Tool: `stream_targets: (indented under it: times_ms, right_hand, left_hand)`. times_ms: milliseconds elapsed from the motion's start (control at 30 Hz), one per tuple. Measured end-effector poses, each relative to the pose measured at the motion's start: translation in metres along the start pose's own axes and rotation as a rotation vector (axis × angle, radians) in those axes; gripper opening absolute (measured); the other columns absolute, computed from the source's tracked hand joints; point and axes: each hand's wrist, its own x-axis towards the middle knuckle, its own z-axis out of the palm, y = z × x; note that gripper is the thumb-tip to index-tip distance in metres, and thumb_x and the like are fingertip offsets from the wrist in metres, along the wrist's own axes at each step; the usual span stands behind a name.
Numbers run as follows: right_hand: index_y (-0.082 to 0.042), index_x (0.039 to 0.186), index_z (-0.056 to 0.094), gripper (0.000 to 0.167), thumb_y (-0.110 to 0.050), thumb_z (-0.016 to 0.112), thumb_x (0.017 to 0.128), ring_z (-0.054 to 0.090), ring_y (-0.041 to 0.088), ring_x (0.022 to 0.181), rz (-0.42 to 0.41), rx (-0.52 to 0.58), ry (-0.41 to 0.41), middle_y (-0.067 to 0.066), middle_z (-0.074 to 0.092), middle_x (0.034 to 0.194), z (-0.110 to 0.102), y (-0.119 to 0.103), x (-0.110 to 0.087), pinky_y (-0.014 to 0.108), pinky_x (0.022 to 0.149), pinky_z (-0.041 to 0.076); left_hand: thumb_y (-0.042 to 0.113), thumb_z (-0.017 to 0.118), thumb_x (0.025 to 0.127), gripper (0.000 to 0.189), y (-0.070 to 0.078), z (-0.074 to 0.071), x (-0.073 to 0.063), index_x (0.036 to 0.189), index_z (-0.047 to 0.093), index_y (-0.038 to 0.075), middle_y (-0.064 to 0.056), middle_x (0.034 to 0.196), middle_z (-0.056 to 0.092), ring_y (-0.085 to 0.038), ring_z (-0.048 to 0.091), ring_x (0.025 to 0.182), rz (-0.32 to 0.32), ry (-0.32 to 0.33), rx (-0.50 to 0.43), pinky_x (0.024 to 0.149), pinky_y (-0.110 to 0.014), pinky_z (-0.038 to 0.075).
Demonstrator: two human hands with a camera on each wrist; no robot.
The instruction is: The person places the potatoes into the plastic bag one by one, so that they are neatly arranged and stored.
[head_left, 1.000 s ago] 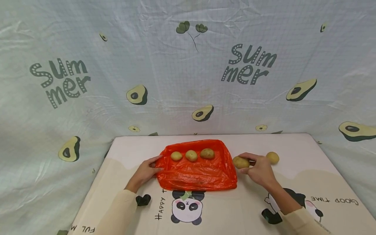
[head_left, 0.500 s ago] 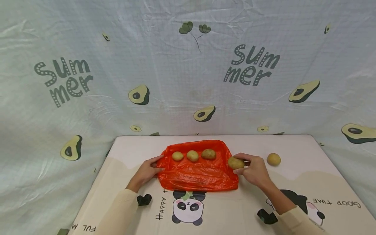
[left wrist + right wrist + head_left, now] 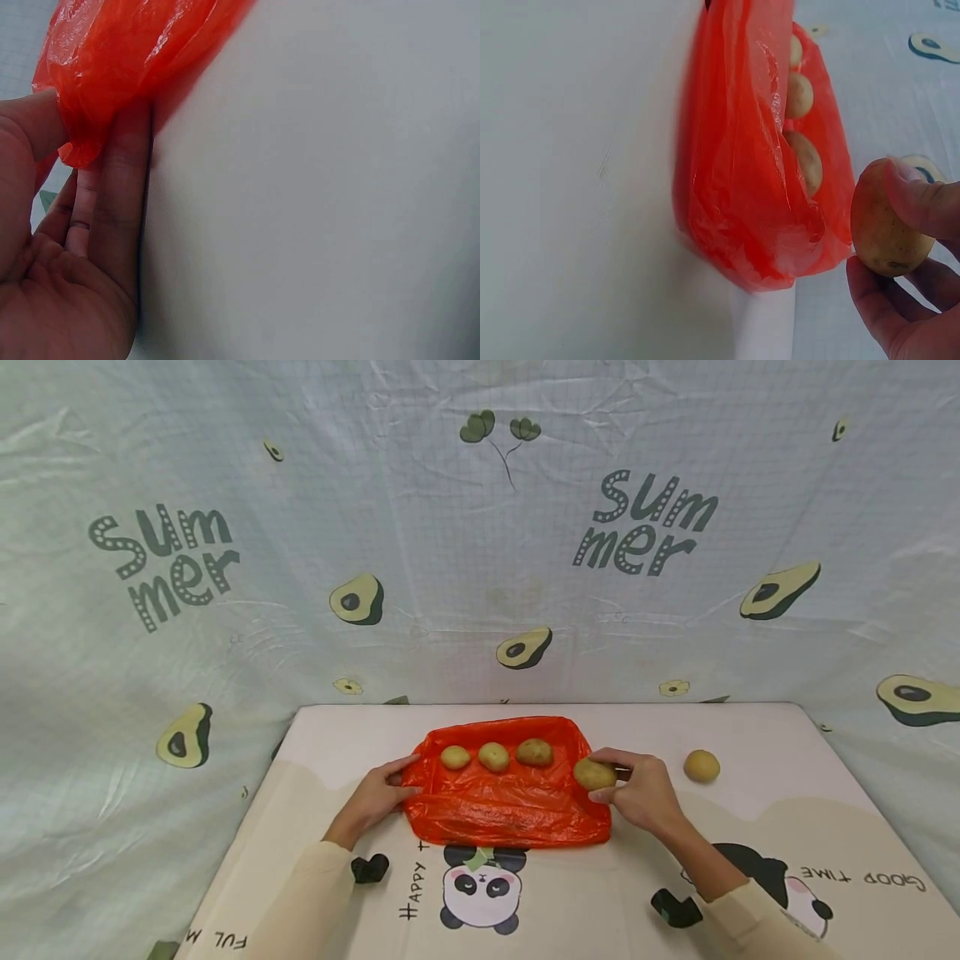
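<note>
A red plastic bag [image 3: 502, 789], spread into a tray-like shape, lies on the table with three potatoes in a row along its back: a small one [image 3: 455, 757], a middle one [image 3: 493, 757] and a larger, browner one [image 3: 535, 752]. My left hand [image 3: 377, 795] grips the bag's left edge; in the left wrist view the red plastic [image 3: 135, 60] sits between thumb and fingers. At the bag's right side my right hand [image 3: 643, 789] holds another potato [image 3: 595, 773] between thumb and fingers. The right wrist view has this potato [image 3: 885, 221] raised beside the bag's rim.
One more potato [image 3: 702, 766] lies on the table right of my right hand. The pale table [image 3: 585, 902] has panda prints and ends at a hanging cloth [image 3: 442, 527] printed with avocados. Black straps [image 3: 370, 868] show by both wrists.
My right hand has carried its potato leftward, from beside the bag to over its right edge. The left hand keeps its hold on the bag. The head view has shifted slightly.
</note>
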Motion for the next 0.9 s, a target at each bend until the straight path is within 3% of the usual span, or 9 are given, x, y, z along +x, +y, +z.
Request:
stream_targets:
  times_ms: [267,700,900]
  right_hand:
    - [-0.010,0.124,0.076,0.044,-0.001,0.083,0.082,0.069,0.036,0.114,0.028,0.018,-0.019,0.017,0.072,0.130,0.004,-0.004,0.001,0.048,0.098,0.061]
    - [-0.008,0.123,0.076,0.044,0.000,0.084,0.081,0.068,0.038,0.117,0.006,0.035,-0.018,0.017,0.072,0.130,0.013,-0.008,0.003,0.050,0.100,0.060]
    - [-0.010,0.121,0.077,0.041,0.001,0.082,0.081,0.068,0.033,0.112,-0.017,0.034,-0.023,0.015,0.073,0.127,0.017,-0.012,0.004,0.048,0.097,0.062]
  left_hand:
    - [0.011,0.070,0.097,0.062,0.000,0.000,0.002,0.155,0.051,0.018,-0.023,0.138,0.060,-0.026,0.064,0.101,0.008,0.003,0.003,0.084,-0.033,0.064]
    - [0.010,0.071,0.096,0.062,0.001,0.000,-0.001,0.155,0.051,0.016,-0.023,0.135,0.062,-0.023,0.065,0.099,0.018,-0.004,-0.013,0.083,-0.033,0.065]
    - [0.009,0.071,0.096,0.062,0.002,0.000,-0.002,0.155,0.051,0.016,-0.023,0.136,0.062,-0.024,0.065,0.100,0.010,0.001,-0.017,0.083,-0.032,0.064]
